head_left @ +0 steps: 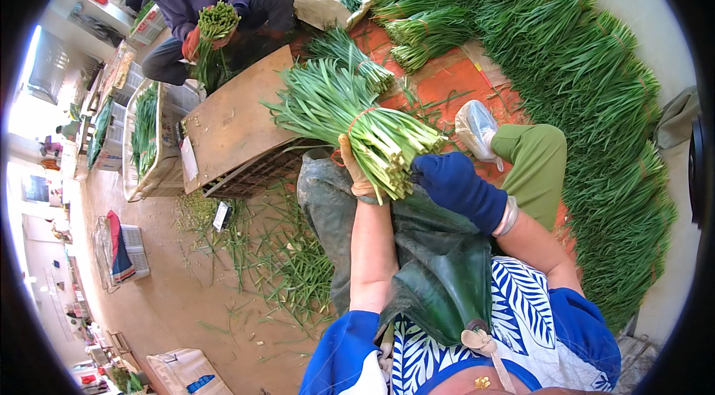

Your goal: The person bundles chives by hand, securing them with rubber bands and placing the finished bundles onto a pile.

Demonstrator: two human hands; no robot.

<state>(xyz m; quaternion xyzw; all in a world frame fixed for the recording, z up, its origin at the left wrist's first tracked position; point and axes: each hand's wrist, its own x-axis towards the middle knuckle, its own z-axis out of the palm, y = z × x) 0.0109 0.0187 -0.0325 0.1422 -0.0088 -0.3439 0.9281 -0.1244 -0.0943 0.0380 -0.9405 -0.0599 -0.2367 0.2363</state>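
Bundle of green stalks [361, 123] lies above the dark apron [432, 246], clamped in the left hand [356, 169], leaf tips [287, 100] pointing upper left, cut ends [410, 160] lower right, nearer the right hand [456, 182], whose finger closure I cannot tell.

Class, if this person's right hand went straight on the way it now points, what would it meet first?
The blue-gloved right hand would first meet the pale stem ends of the green bunch; depth is unclear, so it may already touch them.

Wooden board [242, 115], obstacle left of bundle [350, 118]
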